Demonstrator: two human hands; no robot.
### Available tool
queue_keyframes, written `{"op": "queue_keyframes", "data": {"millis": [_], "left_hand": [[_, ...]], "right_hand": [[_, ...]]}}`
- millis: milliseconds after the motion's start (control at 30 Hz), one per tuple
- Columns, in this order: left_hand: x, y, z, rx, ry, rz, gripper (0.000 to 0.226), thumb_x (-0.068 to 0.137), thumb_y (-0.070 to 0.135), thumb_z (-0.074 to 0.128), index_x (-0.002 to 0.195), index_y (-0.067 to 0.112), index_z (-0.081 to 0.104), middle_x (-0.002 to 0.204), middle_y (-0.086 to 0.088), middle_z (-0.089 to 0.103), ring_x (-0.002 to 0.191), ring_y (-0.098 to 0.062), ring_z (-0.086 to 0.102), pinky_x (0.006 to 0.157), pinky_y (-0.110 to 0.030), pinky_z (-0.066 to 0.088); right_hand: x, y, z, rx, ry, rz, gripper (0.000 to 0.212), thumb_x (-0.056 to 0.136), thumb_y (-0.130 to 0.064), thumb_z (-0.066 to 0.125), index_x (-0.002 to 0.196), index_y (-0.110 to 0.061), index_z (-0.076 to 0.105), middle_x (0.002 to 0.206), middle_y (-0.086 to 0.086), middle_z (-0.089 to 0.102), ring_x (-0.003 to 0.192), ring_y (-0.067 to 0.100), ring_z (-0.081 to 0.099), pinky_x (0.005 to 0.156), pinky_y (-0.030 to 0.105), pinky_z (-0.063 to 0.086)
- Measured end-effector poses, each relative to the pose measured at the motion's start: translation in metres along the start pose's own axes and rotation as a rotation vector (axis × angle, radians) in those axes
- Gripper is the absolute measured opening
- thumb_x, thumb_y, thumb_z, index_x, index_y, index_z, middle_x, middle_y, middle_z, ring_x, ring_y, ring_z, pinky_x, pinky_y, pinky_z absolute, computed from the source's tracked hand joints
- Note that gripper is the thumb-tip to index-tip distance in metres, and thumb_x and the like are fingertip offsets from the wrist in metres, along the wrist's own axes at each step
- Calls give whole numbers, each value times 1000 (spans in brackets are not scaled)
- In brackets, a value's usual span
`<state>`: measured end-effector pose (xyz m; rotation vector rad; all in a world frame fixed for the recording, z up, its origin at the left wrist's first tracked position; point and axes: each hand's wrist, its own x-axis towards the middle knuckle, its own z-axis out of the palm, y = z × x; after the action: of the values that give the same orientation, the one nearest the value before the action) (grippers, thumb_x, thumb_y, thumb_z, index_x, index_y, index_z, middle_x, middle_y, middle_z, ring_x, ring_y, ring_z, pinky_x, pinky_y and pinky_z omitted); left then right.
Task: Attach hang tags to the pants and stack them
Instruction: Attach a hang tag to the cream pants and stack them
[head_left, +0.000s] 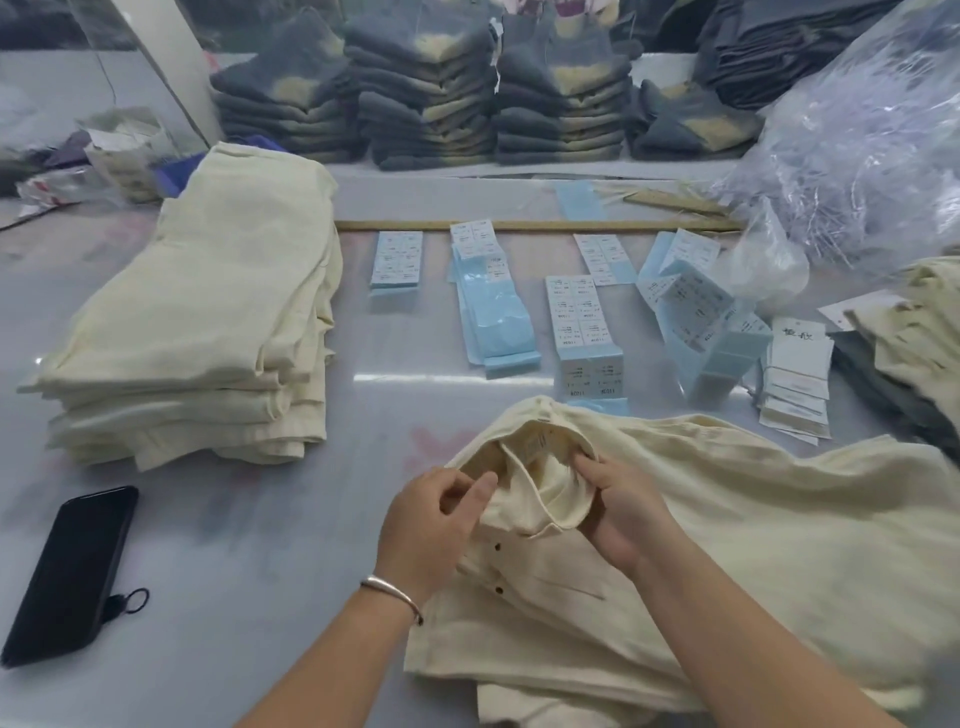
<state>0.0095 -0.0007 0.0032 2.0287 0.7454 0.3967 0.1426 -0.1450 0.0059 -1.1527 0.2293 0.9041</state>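
- Both grips pinch the waistband of the pants (701, 545) at 6 o'clock: left hand (431, 525) on the near edge, right hand (623, 514) inside.
- No tag shows on them yet.
- Tags (795, 384) wait at 2 o'clock.
- The stack (208, 322) sits at 10 o'clock on the counter (260, 545); more pants (914, 343) remain at 3 o'clock.
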Motion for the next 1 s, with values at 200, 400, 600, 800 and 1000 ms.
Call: {"op": "queue_keyframes", "data": {"millis": [200, 400, 600, 800, 1000], "left_hand": [[11, 29, 9, 95, 107, 169, 24, 75, 48, 76, 85, 31, 63, 75, 14, 63, 71, 0, 59, 65, -13, 46], [21, 53, 33, 482, 26, 241, 28, 80, 47, 65, 102, 30, 70, 101, 12, 64, 98, -12, 57, 74, -25, 41], [16, 52, 42, 324, -52, 280, 26, 77, 12, 58, 98, 19, 72, 96, 3, 68, 89, -17, 62, 76, -27, 46], [-2, 44, 31, 125, -20, 505, 28, 74, 17, 47, 86, 12, 72, 76, 4, 63, 70, -7, 56, 69, -10, 43], [-7, 45, 28, 88, 0, 643, 21, 78, 8, 52, 82, 8, 72, 83, 1, 67, 80, -10, 60, 76, -15, 49]], "right_hand": [[-6, 2, 4, -83, 33, -52, 26, 101, -9, 45, 117, -3, 65, 109, 18, 70, 99, 31, 66, 96, 46, 48], [-7, 3, 7, 41, 38, 14, 28, 100, -14, 46, 116, 0, 64, 113, 21, 69, 104, 33, 65, 98, 45, 47], [0, 5, 4, -2, 173, 51, 27, 99, -26, 51, 100, -6, 69, 88, 11, 75, 81, 25, 71, 79, 39, 54], [-2, 4, -16, -682, 455, -645, 28, 71, 1, 70, 68, -16, 47, 61, -6, 47, 59, 8, 41, 55, 18, 35], [-24, -6, -14, -842, 220, -752, 36, 72, 9, 63, 69, -26, 72, 65, -7, 68, 62, 14, 63, 61, 28, 52]]}}
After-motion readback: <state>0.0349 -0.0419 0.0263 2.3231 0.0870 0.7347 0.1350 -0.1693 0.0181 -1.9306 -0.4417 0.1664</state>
